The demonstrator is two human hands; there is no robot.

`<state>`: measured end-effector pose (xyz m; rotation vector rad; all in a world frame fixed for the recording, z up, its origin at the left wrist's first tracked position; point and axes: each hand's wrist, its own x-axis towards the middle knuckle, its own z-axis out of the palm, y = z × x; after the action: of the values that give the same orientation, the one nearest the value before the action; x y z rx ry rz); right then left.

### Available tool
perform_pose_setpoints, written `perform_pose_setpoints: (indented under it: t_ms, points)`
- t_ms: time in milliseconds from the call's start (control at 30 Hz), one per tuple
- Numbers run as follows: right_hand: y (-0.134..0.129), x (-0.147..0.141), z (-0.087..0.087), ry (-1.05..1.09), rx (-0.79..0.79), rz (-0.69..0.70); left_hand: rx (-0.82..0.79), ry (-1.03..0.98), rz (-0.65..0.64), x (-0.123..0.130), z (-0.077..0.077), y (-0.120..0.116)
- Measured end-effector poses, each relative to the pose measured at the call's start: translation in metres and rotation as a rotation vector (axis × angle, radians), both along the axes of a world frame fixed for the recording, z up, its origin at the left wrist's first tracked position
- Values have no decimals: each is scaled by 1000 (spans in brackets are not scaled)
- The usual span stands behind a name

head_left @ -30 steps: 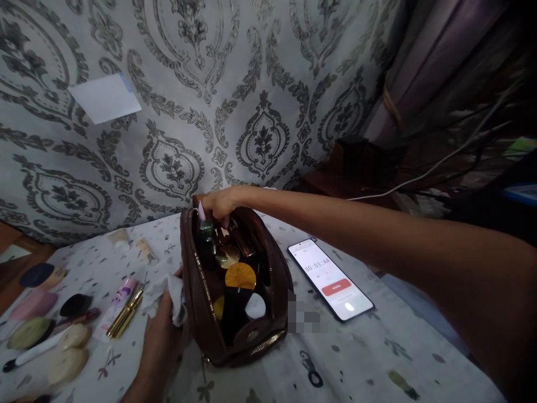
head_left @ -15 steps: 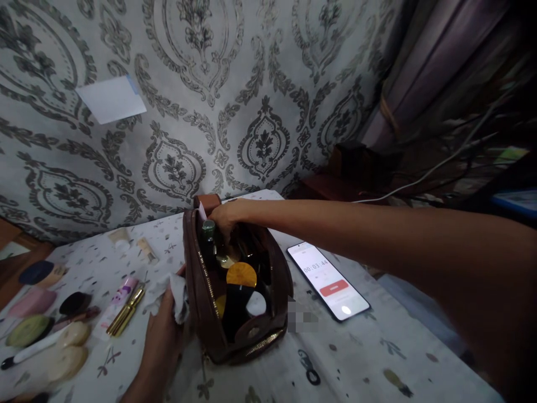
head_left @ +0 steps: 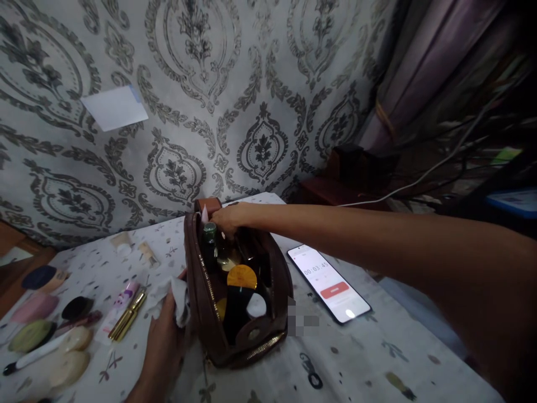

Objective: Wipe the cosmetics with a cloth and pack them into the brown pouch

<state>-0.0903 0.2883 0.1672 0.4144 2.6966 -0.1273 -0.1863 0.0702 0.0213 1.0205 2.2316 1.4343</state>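
Note:
A brown zippered toiletry bag [head_left: 202,319] stands unzipped on the table with its mouth facing up. At its far end, my right hand [head_left: 230,218] reaches down inside, and the bag and shadow hide most of its fingers. Beside that hand are a green-capped bottle [head_left: 209,230] and a pale pink pointed item [head_left: 205,214]. Nearer in the bag lie a round orange-yellow item [head_left: 242,276] and a white rounded piece [head_left: 256,305]. Against the bag's left side, my left hand [head_left: 164,322] is closed on a crumpled white cloth [head_left: 180,299].
Left on the patterned tablecloth [head_left: 119,372] lie gold tubes [head_left: 128,316], a pink sponge [head_left: 36,308], a white-handled brush [head_left: 37,352], a dark round compact [head_left: 78,307] and small tubes. A phone [head_left: 329,284] showing a timer lies right of the bag. Patterned wall covering [head_left: 264,140] rises behind.
My right hand has shifted slightly within the far end of the bag, and more of the pink pointed item shows. My left hand keeps the cloth. The phone timer has advanced one second.

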Motion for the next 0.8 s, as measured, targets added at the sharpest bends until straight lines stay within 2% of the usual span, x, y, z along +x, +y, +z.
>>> perform_pose_setpoints:
  t_ms: [133, 300, 367, 500, 667, 800]
  points:
    - [13, -2, 5, 35, -77, -42, -60, 137, -83, 3, 5, -6]
    - [29, 3, 17, 278, -562, -285, -122, 164, -91, 5, 8, -5]
    - [30, 7, 21, 343, -657, -320, -117, 165, -80, 6, 10, -5]
    - [27, 6, 16, 386, -680, -315, -111, 170, -75, 9, 11, -5]
    - [29, -7, -5, 469, -576, -283, -131, 205, -96, 6, 12, -6]
    - [32, -9, -10, 521, -549, -271, -183, 204, -89, 4, 11, -6]
